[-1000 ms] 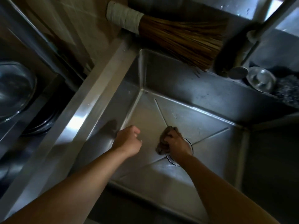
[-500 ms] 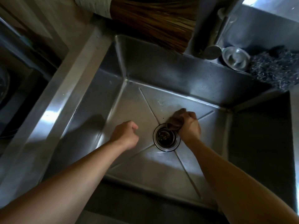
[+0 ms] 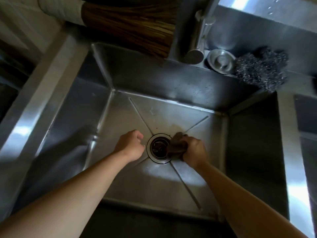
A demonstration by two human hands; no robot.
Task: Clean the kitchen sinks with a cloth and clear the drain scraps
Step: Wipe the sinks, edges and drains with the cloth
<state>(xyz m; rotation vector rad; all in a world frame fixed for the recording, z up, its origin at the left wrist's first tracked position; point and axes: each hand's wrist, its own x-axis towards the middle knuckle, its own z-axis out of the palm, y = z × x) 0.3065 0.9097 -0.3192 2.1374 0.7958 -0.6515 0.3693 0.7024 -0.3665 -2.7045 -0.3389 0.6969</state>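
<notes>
Sink [image 3: 171, 93], a square stainless-steel basin, fills the middle of the view, its floor creased by four diagonal grooves that run toward the round drain [image 3: 159, 148] near the centre. Dark scraps sit in the drain's strainer, though what they are cannot be made out. Faint brownish staining marks the floor just behind the drain.

Both bare arms reach down into the basin. The right hand [image 3: 193, 152] is clenched around a brown cloth [image 3: 176, 146], its fingers wrapped tight so the bunched fabric bulges out toward the drain and overlaps the drain's right edge. The left hand [image 3: 131, 146] is just to the left of the drain, low over the sink floor, its fingers curled into a loose fist with nothing visible in them; whether it touches the steel cannot be told.

On the ledge behind the basin a broom [image 3: 130, 31] with brown bristles lies across the back left corner, its bristle tips hanging over the rim. To its right stands the faucet [image 3: 197, 48], then a small round metal sink plug [image 3: 221, 61], and just beside that a dark steel-wool scourer [image 3: 262, 69]. A second basin [image 3: 307, 152] is partly seen at the right edge.
</notes>
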